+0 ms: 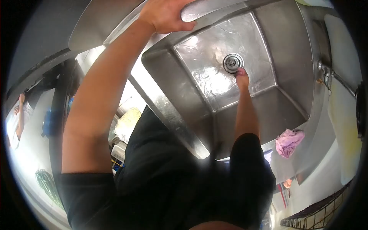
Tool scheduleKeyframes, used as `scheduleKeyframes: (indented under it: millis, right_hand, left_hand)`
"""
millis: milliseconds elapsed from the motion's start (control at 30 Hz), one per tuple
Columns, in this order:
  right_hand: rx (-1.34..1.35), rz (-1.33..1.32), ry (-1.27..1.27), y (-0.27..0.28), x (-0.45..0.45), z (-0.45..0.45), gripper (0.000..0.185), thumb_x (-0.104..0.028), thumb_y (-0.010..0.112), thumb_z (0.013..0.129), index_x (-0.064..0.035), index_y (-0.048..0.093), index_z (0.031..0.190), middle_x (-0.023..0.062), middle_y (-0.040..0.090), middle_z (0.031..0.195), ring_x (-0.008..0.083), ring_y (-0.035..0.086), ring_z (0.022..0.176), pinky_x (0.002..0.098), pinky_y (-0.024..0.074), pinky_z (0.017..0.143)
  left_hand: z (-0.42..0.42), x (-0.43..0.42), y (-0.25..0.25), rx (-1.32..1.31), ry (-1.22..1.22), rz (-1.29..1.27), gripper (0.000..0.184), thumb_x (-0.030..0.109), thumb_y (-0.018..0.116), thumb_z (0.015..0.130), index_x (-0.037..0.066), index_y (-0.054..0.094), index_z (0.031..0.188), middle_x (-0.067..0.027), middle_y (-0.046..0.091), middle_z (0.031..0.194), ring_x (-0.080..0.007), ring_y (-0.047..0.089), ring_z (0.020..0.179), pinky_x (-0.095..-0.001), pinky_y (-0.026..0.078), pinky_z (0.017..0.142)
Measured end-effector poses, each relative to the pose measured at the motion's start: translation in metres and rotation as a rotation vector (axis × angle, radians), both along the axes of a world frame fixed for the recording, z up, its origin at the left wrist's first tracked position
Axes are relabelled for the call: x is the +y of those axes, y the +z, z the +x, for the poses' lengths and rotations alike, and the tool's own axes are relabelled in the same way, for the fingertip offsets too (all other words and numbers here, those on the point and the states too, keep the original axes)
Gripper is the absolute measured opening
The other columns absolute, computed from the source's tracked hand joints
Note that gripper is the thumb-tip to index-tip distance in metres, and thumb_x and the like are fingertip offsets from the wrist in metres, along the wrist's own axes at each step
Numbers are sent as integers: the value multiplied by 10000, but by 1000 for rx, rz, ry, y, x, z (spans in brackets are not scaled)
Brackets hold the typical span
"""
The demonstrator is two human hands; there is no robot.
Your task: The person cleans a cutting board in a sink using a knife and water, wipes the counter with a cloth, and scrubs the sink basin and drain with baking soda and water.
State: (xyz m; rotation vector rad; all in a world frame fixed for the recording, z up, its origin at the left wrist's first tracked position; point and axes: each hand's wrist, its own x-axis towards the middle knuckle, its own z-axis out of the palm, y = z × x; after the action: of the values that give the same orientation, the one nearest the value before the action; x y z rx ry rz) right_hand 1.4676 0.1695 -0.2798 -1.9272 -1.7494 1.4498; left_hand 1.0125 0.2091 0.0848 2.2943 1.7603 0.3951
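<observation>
A large stainless steel sink point(283, 50) has a round drain point(232, 63) in its floor. My right hand point(242, 78) is down in the sink at the near edge of the drain, its fingers drawn together. What they grip, if anything, is too small to tell. My left hand point(165, 16) rests on the metal rim at the top, thumb and fingers spread apart, with some fingertips near or past the top of the frame. Wet patches shine on the sink floor.
Right of the sink are a faucet point(326, 73), a crumpled pink cloth point(289, 143) and a tall pale board point(340, 115). A wire rack point(320, 215) stands at lower right. Another person point(23, 119) is at far left, above a green coil point(48, 186).
</observation>
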Motion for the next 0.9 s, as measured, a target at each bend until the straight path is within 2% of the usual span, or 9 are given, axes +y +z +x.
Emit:
scheduleKeyframes:
  millis: [200, 333, 400, 433, 500, 600, 733, 800, 900]
  right_hand:
    - [-368, 24, 456, -18, 43, -48, 470, -85, 508, 811, -69, 597, 1273, 190, 574, 1327, 345, 563, 1215, 419, 453, 1032]
    - [-121, -182, 356, -21, 29, -48, 377, -67, 508, 832, -109, 676, 1167, 191, 676, 1152, 316, 631, 1117, 376, 507, 934]
    - [107, -263, -185, 14, 18, -29, 229, -59, 542, 872, -80, 710, 1027, 113, 721, 978, 197, 674, 850, 344, 538, 744]
    - [167, -39, -247, -100, -4, 43, 186, -136, 562, 902, -59, 709, 986, 140, 720, 983, 281, 690, 845, 389, 541, 754]
    - [-682, 132, 592, -59, -37, 92, 429, -385, 449, 970, -37, 690, 1038, 225, 693, 1039, 421, 658, 920, 472, 520, 803]
    - [-294, -513, -290, -115, -123, 154, 451, -382, 432, 989, -12, 670, 1092, 179, 714, 974, 311, 688, 872, 401, 542, 781]
    - [29, -610, 1101, -6, -142, -31, 233, -192, 615, 899, 24, 659, 976, 96, 670, 831, 216, 646, 717, 356, 539, 641]
    - [353, -1086, 31, -25, -140, -95, 232, -182, 482, 996, -79, 690, 990, 72, 641, 712, 183, 640, 633, 330, 514, 528]
    - [793, -794, 54, -14, -65, -175, 285, -106, 519, 977, -79, 560, 1257, 115, 654, 1001, 215, 657, 843, 369, 555, 697]
  left_hand:
    - [-2, 1, -3, 16, -7, -11, 805, 329, 818, 591, 140, 528, 1318, -200, 382, 1500, -354, 324, 1415, -483, 202, 1198]
    - [-3, 1, -2, 17, 10, -17, 800, 329, 813, 596, 142, 527, 1320, -201, 383, 1499, -354, 324, 1416, -483, 200, 1199]
    - [-2, 1, -3, 19, 12, -14, 796, 330, 811, 600, 142, 527, 1319, -199, 383, 1499, -353, 328, 1415, -483, 202, 1199]
    - [-3, 0, -3, 21, 9, -7, 792, 332, 810, 603, 142, 528, 1318, -198, 383, 1500, -352, 331, 1413, -484, 204, 1199]
    - [-3, -1, -2, 10, 6, -9, 789, 335, 811, 605, 142, 528, 1316, -196, 382, 1502, -349, 332, 1414, -486, 205, 1198]
    - [-2, -1, -3, -6, 14, 8, 784, 338, 810, 607, 142, 530, 1312, -191, 384, 1503, -346, 332, 1415, -490, 208, 1197]
    - [-2, -2, -3, 1, 11, 30, 785, 341, 811, 599, 139, 536, 1306, -187, 389, 1501, -344, 335, 1414, -493, 209, 1195]
    - [-3, 1, -5, 32, 7, 35, 786, 338, 809, 597, 139, 537, 1307, -187, 389, 1502, -345, 336, 1414, -493, 209, 1195]
    - [-3, 1, -5, 40, 10, 10, 792, 338, 803, 592, 140, 538, 1312, -186, 388, 1504, -347, 336, 1415, -493, 206, 1195]
